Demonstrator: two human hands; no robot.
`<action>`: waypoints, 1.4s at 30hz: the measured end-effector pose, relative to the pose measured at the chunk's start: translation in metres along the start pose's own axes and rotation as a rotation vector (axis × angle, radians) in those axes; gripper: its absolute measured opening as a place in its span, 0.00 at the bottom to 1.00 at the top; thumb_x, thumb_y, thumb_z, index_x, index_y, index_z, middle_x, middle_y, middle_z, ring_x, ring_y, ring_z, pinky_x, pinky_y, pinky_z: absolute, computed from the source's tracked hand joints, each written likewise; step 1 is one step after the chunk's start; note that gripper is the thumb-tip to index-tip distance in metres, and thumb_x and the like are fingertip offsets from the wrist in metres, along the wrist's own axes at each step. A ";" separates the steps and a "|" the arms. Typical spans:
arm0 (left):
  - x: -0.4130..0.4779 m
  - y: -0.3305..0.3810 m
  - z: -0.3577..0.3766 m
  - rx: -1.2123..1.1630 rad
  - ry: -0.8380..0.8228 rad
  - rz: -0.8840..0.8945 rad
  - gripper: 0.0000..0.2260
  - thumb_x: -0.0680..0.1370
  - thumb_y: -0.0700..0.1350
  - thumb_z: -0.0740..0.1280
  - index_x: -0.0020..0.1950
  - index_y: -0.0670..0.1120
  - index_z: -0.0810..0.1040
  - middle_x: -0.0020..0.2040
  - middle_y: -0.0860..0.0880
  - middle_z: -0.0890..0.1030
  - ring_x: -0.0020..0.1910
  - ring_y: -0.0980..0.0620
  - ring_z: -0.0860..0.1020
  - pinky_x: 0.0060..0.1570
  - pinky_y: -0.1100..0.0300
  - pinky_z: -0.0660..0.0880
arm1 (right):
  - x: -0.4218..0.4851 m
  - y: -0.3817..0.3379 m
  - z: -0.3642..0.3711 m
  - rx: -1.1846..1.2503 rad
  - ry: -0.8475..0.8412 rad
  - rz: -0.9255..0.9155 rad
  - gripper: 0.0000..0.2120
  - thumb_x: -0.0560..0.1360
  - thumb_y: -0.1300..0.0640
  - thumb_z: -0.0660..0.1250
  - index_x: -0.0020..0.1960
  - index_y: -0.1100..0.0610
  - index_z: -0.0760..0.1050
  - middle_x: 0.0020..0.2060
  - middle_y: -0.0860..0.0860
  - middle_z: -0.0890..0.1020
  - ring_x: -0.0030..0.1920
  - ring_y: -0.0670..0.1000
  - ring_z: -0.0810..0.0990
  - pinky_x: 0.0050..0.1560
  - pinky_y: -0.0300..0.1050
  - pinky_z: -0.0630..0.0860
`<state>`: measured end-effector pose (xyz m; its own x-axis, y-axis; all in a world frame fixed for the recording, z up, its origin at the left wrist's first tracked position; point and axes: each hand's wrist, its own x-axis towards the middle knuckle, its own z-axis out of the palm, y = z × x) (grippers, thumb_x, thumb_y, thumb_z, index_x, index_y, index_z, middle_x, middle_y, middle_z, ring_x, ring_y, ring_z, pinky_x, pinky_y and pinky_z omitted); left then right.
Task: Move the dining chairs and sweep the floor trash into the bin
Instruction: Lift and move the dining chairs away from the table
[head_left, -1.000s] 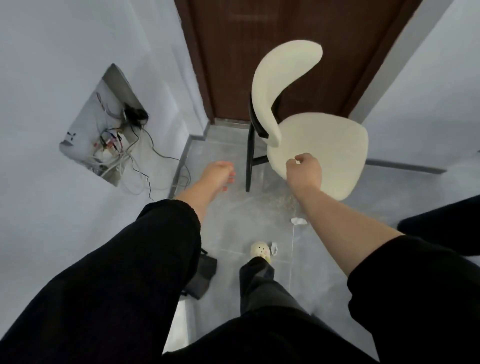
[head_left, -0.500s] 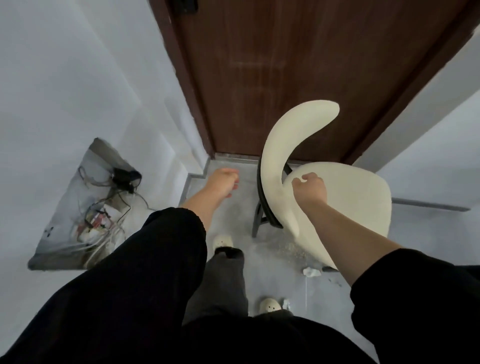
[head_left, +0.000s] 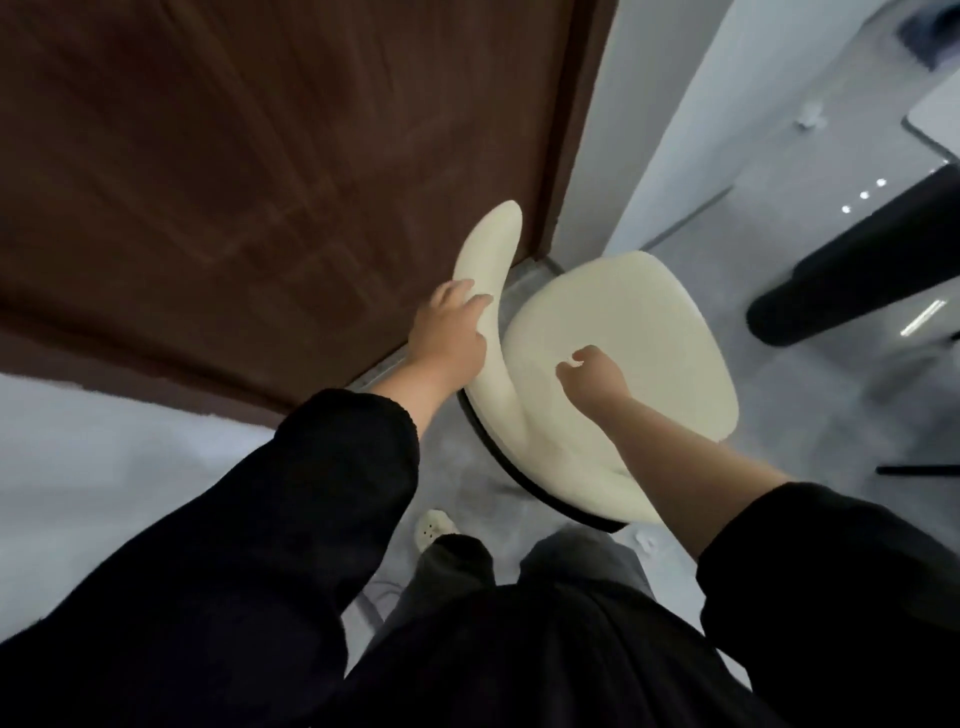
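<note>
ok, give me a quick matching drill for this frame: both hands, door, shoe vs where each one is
Things:
1. left hand
2. right hand
3. door
4. shoe

Places:
A. dark brown, behind the chair
B. on the chair's backrest, fingers over its edge
C. on the grey floor, bottom centre
D. over the chair's seat, fingers curled

Pairs: 1-B, 2-D, 3-A, 4-C
</note>
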<state>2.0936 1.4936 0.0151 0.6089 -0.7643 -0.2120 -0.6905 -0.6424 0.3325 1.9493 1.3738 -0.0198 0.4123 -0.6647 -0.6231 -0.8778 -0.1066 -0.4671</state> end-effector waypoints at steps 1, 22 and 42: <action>0.005 0.003 0.002 0.046 -0.033 0.071 0.24 0.75 0.38 0.58 0.71 0.48 0.69 0.75 0.48 0.62 0.75 0.48 0.57 0.73 0.53 0.56 | -0.003 0.006 -0.001 -0.017 0.020 0.007 0.24 0.78 0.53 0.60 0.71 0.60 0.66 0.65 0.57 0.74 0.64 0.57 0.74 0.62 0.45 0.70; 0.114 0.059 0.049 0.474 -0.511 0.935 0.20 0.76 0.40 0.57 0.67 0.50 0.73 0.66 0.48 0.73 0.69 0.47 0.65 0.68 0.50 0.60 | -0.039 0.048 0.026 0.041 0.470 0.860 0.26 0.73 0.44 0.60 0.66 0.58 0.70 0.66 0.58 0.69 0.69 0.59 0.64 0.70 0.59 0.58; 0.119 -0.041 0.008 -0.813 -0.577 -0.490 0.48 0.67 0.48 0.75 0.77 0.51 0.49 0.72 0.44 0.66 0.65 0.42 0.71 0.66 0.44 0.68 | -0.057 -0.026 0.116 1.867 0.781 1.160 0.45 0.54 0.45 0.76 0.68 0.50 0.64 0.57 0.50 0.78 0.51 0.58 0.79 0.48 0.54 0.78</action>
<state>2.1912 1.4289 -0.0307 0.3269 -0.4850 -0.8111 0.1654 -0.8156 0.5544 1.9771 1.5005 -0.0443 -0.4468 -0.0294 -0.8941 0.6879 0.6278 -0.3644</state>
